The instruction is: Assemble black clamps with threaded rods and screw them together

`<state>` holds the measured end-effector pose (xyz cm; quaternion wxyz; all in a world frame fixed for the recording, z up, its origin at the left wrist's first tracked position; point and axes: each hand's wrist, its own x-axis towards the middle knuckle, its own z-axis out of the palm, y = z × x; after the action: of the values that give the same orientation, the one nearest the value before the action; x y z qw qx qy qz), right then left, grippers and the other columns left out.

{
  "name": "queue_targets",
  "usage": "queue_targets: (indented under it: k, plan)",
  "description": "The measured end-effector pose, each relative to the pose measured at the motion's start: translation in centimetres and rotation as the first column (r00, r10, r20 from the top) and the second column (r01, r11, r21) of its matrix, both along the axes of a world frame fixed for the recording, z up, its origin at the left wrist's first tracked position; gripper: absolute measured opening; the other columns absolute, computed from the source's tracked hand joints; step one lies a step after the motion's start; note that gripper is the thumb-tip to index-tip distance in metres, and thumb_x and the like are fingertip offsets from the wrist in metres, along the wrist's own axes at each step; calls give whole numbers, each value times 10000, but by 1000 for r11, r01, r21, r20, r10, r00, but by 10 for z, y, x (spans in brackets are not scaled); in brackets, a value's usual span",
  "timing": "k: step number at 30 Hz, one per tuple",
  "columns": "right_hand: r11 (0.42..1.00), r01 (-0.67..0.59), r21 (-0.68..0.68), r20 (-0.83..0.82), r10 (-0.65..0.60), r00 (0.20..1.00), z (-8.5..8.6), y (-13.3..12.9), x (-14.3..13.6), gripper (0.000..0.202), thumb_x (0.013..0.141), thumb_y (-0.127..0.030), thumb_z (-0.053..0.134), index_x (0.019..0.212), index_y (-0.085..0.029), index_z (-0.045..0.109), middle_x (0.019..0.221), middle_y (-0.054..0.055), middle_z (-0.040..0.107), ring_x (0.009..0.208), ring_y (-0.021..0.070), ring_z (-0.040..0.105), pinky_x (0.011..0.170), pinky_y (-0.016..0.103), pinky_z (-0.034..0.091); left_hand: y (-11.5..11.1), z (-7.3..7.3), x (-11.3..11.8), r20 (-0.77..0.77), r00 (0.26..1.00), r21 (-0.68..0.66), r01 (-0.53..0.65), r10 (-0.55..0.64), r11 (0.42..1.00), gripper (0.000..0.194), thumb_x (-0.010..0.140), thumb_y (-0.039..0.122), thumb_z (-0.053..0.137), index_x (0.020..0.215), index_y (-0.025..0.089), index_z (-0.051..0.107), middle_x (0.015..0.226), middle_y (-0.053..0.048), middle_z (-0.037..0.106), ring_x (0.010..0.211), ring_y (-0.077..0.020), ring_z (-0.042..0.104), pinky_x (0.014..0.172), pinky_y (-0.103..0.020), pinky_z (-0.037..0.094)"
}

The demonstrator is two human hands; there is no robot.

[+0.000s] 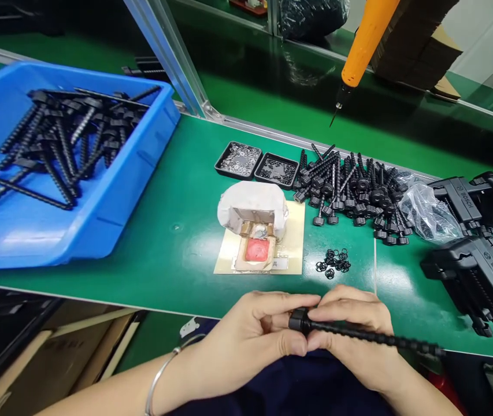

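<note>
A black knob-headed threaded rod (359,333) is held between my two hands at the table's front edge. My left hand (259,323) has its fingers closed around the knob end. My right hand (354,318) pinches the rod just beside the knob, and the ribbed shaft runs off to the right across that hand. Some fingertips are hidden behind the knob. Beyond my hands lie a small heap of black rubber rings (333,263) and a whitish fixture (252,199) with a red pad, set on a cream sheet.
A blue bin (136,216) of similar rods stands left. Two small black trays (257,173) hold tiny parts. More knobbed rods (350,185) lie behind, beside a clear plastic bag (430,211) and black BOSCH-marked parts (475,266). An orange power screwdriver (365,43) hangs above.
</note>
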<state>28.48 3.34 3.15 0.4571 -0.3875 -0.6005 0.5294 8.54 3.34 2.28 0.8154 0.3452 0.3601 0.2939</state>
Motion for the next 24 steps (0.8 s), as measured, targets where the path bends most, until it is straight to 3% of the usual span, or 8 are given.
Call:
queue_targets:
  k: [3,6,9,11,14,17,20,24]
  plan:
    - [990,11,142,79,-22,997,-2,-2,-7,225,821,-169,793,1023,-267,777,829,25,733,672,127,681,610,202,573,0,0,5,31,998,2,-55,55,998,385,745,191,825,1113,206,712,680,33,709,590,-113,618,627,-224,529]
    - [940,7,341,182,-73,981,-3,-3,-6,232,847,-118,751,1054,-223,750,793,34,717,633,131,649,576,228,550,0,2,6,59,986,1,-159,158,987,271,714,145,837,952,204,722,741,21,755,636,-138,694,647,-230,575]
    - [876,0,482,235,-130,963,-3,-5,-6,299,899,-59,649,1149,-214,704,792,55,696,657,156,643,562,264,537,-1,3,6,-80,974,184,-196,214,963,111,748,160,807,846,179,758,712,-5,764,621,-164,710,634,-243,603]
    - [839,-11,545,281,-170,945,-3,-7,-8,340,932,-45,568,1208,-212,676,797,71,689,696,178,650,573,291,548,-2,1,5,-206,935,410,-186,289,893,168,752,151,807,913,192,788,692,-2,765,638,-174,709,647,-245,611]
    - [824,-15,566,307,-194,932,-3,-10,-8,354,949,-54,533,1232,-216,671,830,82,689,755,196,661,606,314,572,-4,-1,0,-258,887,696,-104,383,711,286,772,91,792,1024,226,779,703,16,768,692,-163,711,710,-219,606]
    - [895,3,446,245,-126,961,-4,-12,-3,370,898,2,567,1144,-228,719,995,95,673,853,180,691,708,287,612,-5,0,-6,-247,892,820,-16,379,572,353,826,57,732,1133,231,729,851,-2,775,734,-133,709,724,-170,587]
    - [986,-7,169,114,-12,993,-4,-10,-1,314,890,-43,622,1110,-239,731,1100,87,666,862,159,710,766,255,631,-5,5,-9,-291,891,862,85,350,500,361,871,50,653,1201,197,671,958,-39,743,799,-130,691,762,-163,569]
    - [974,-41,-221,-128,12,992,1,-5,-11,315,726,-189,872,1000,-266,737,872,-10,717,685,121,724,671,167,622,-5,9,-5,-315,894,882,152,319,446,311,909,33,535,1180,164,614,900,-52,659,770,-139,621,719,-194,547]
